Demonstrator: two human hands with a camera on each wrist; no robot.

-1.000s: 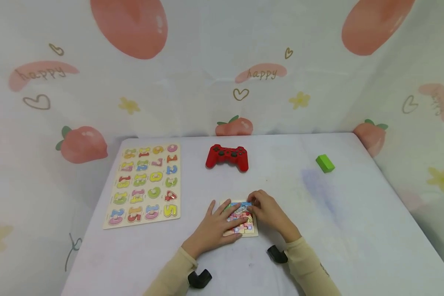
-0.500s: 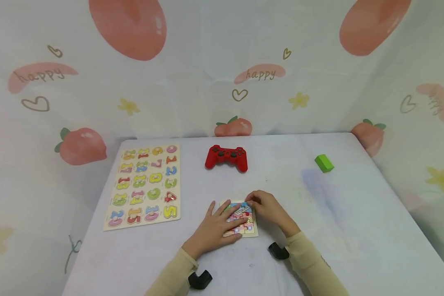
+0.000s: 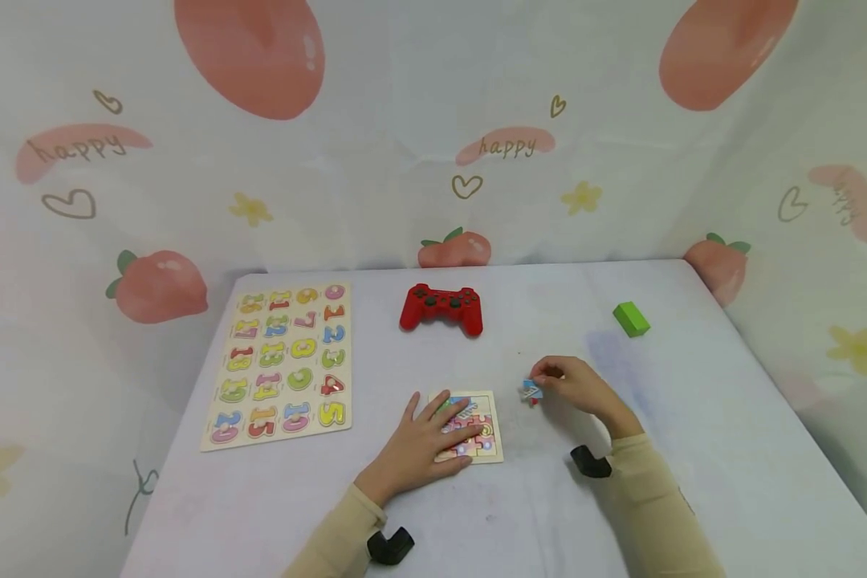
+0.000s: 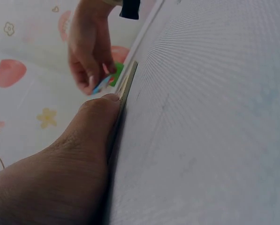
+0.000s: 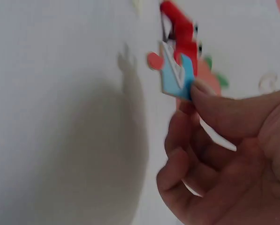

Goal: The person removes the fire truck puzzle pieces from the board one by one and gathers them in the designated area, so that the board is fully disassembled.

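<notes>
A small jigsaw puzzle [image 3: 486, 449] in a pale square tray lies on the white table, and my left hand [image 3: 422, 441] rests on it with fingers spread. Part of its picture is hidden under that hand. To the right of the tray, above the table, my right hand [image 3: 581, 389] pinches a jigsaw piece [image 3: 531, 391] between thumb and fingers. In the right wrist view the jigsaw piece [image 5: 176, 72] is light blue with a white shape and a red knob. The left wrist view shows the left thumb [image 4: 95, 117] along the tray's edge.
A wooden number board [image 3: 282, 361] lies at the left of the table. Behind the puzzle sits a red game controller [image 3: 442, 308]. A green block [image 3: 632, 319] is at the back right. A printed cloth [image 3: 376, 160] hangs along the back.
My right hand has lifted a jigsaw piece out of the tray's upper right corner and carried it to the right. The left hand stays on the puzzle.
</notes>
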